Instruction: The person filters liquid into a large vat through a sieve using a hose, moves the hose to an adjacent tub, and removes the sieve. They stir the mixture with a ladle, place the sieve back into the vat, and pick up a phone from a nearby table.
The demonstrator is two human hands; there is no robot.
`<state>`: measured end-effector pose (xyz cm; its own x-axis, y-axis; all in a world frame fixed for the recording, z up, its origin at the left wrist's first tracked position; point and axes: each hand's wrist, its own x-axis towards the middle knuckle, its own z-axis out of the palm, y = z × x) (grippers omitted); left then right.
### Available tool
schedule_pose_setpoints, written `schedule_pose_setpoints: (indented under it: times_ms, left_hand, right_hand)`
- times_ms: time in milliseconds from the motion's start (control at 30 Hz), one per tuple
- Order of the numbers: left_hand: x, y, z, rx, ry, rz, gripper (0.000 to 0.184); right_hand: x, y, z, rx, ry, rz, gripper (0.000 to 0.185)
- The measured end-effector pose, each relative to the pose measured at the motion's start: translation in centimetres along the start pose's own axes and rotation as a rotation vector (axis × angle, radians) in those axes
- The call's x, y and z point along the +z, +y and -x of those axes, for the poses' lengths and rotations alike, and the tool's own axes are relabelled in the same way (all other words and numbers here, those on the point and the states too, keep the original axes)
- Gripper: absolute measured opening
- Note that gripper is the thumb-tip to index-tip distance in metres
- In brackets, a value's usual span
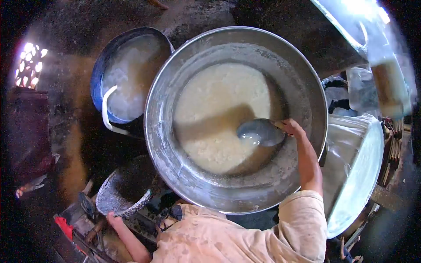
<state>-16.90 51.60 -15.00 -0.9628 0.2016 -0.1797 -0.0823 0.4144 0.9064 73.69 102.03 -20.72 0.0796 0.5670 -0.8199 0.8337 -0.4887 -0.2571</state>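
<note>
My right hand (290,127) is closed round the short handle of a round metal ladle (259,132). The ladle's bowl dips into pale, cloudy liquid (219,96) near the right side of a large metal vat (197,193). Lower left, my left hand (115,218) touches the rim of a rough, dark-coated basin (115,193); its fingers are small in view, bent at the rim.
A blue pot (97,83) of cloudy liquid, with a white curved handle (106,105), stands left of the vat. Right of the vat is a wide cloth-covered container (357,171). A clear plastic container (363,90) lies behind it. Something red (64,227) is at lower left.
</note>
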Motion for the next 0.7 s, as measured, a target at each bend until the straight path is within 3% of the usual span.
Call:
schedule_pose_setpoints:
  times_ms: [33,200,267,367,433,467,500,567,600,633,700]
  left_hand:
    - [-0.3,0.2,0.2,0.057,-0.011,-0.073,0.034]
    - [1.0,3.0,2.2,-0.42,0.139,0.28,0.033]
    - [0.7,3.0,2.7,-0.366,0.131,0.263,0.032]
    - [1.9,4.7,4.3,-0.363,0.06,0.24,0.032]
    - [2.7,5.2,4.9,-0.409,0.002,0.233,0.032]
    - [3.0,4.6,4.8,-0.366,0.093,0.209,0.031]
    - [3.2,4.0,4.6,-0.323,0.184,0.187,0.03]
    - [3.3,3.2,3.4,-0.349,0.17,0.226,0.028]
    - [3.1,2.6,2.7,-0.376,0.158,0.255,0.025]
    - [3.0,1.9,2.2,-0.378,0.15,0.264,0.025]
    - [3.5,1.2,2.0,-0.32,0.102,0.311,0.024]
  right_hand:
    - [0.7,1.1,-1.7,0.06,-0.081,-0.04,0.036]
    - [6.4,8.2,-11.6,0.178,-0.688,-0.53,0.021]
    - [6.2,3.3,-7.0,0.002,-0.45,0.093,0.015]
    - [11.3,9.9,-11.3,-0.167,-0.487,-0.23,0.016]
    - [13.0,9.3,-12.9,0.197,-0.79,-0.413,0.012]
    - [13.3,7.7,-12.6,0.395,-0.905,-0.459,0.013]
    - [14.6,7.2,-10.6,0.11,-0.643,-0.179,0.021]
    - [15.2,3.4,-4.7,-0.167,-0.357,0.097,0.031]
    - [14.9,0.8,-1.1,-0.131,-0.36,-0.01,0.017]
    - [14.6,-1.7,2.3,-0.094,-0.361,-0.116,0.015]
    - [16.7,-2.0,5.2,-0.249,-0.136,0.212,0.019]
